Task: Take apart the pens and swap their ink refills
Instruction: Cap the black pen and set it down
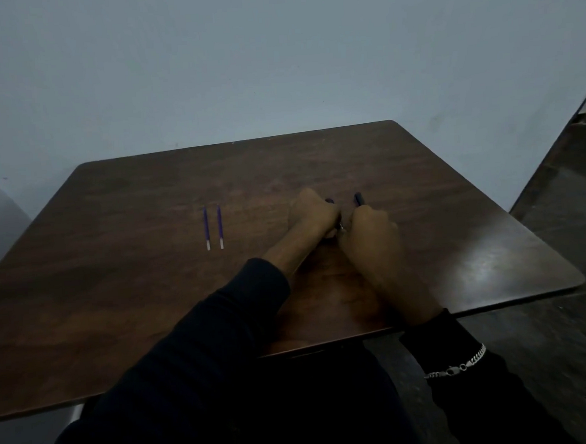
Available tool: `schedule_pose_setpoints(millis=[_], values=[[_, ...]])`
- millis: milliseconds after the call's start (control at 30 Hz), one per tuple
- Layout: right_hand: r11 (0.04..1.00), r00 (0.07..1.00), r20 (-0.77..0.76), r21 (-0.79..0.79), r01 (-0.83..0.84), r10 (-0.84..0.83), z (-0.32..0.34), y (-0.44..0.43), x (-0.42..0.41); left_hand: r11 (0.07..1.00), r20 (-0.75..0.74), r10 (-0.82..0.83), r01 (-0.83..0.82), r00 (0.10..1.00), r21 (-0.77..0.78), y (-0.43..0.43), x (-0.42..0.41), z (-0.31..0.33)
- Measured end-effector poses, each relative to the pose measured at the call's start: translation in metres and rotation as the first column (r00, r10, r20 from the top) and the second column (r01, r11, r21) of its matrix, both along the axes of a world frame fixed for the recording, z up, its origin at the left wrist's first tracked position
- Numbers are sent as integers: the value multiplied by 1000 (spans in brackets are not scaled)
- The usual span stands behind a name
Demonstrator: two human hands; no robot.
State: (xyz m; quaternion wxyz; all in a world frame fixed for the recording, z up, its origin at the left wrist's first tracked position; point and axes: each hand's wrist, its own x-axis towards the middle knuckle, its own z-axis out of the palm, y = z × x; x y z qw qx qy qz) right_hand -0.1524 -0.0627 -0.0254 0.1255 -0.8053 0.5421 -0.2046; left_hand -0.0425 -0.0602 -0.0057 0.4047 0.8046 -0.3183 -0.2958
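Observation:
Two thin blue ink refills with white ends lie side by side on the brown table [116,267], the left refill [206,229] and the right refill [220,227]. Right of them my left hand [313,215] is curled round a dark pen part whose tip [330,201] shows past the knuckles. My right hand [367,232] grips a dark pen barrel [359,199] that sticks up and away from the fist. The two hands meet at a small metal piece [341,226]. Most of both pen parts is hidden by the fingers.
The table stands against a pale blue wall [274,51]. Its right edge and rounded corner [576,280] drop off to a dark floor. A silver bracelet [458,366] sits over my right dark sleeve. The light is dim.

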Motion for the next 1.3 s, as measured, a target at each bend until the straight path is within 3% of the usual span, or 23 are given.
schedule_pose_setpoints(millis=[267,967,1133,1233,1300], values=[[999,1000,23,27,21,-21,1,-2,-1,998,-102,10,-16,995,-57,15,7,1],[993,990,-83,-51,111,-115,0,-11,-3,994,-127,7,-20,992,-106,61,40,-8],[993,992,-71,-63,98,-102,3,-6,0,991,-52,-26,19,998,-135,72,36,0],[981,998,55,-195,4,7,14,10,10,986,97,-53,67,994,-152,86,44,8],[982,981,149,-157,-102,126,25,23,23,985,208,-44,77,977,-156,98,58,16]])
